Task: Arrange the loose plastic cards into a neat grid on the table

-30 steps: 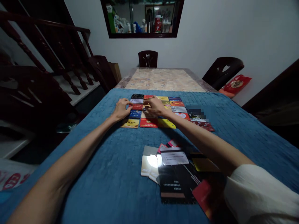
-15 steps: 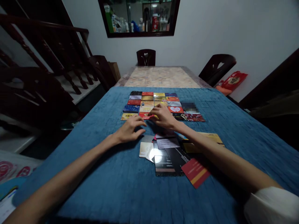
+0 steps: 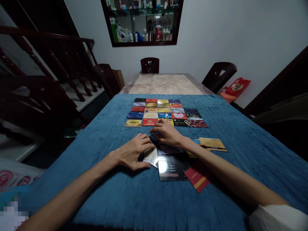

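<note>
The left hand [image 3: 133,152], thumb and fingers parted, partly covers a pale card [image 3: 151,158] in a loose pile [image 3: 171,175] on the cloth-covered worktop [image 3: 163,83]. The right hand [image 3: 167,133] curls nearby, its grip, if any, hidden; its forearm [image 3: 223,173] masks part of the pile. Card rows [image 3: 150,115] lie beyond.

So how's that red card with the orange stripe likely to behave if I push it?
The red card is probably fairly stiff, given its straight edges. It looks thin, so likely light. Lying flat on the blue cloth, it should slide, not roll.
</note>
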Demonstrator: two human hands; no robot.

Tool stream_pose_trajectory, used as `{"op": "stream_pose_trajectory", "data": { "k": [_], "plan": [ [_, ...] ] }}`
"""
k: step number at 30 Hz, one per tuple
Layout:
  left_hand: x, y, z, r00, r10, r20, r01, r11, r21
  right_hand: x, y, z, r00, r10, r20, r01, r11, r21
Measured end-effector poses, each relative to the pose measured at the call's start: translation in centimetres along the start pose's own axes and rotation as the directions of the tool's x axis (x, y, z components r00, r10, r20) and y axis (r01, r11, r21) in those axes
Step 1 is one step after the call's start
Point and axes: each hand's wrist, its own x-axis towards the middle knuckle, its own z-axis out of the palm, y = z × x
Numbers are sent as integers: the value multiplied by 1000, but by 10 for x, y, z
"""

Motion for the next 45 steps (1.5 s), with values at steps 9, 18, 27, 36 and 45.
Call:
{"op": "stream_pose_trajectory", "data": {
  "k": [9,18,27,36,45],
  "plan": [
    [1,8,-5,995,-73,64,69,996,50,-2,-9,3,998,-7,55,7,1000,3],
    [-8,-7,-17,982,-174,70,169,983,77,-3,-14,5,997,-8,80,7,1000,12],
    [-17,-29,-22,971,-237,-27,238,971,16,-6,-19,5,986,-72,148,66,997,49],
    [-19,-36,-26,974,-215,-66,210,975,-67,-5,-19,6,987,-74,142,69,997,38],
    [-25,-48,-27,958,-256,-126,227,952,-205,-3,-14,9,997,-57,45,52,994,95]
  ]
}}
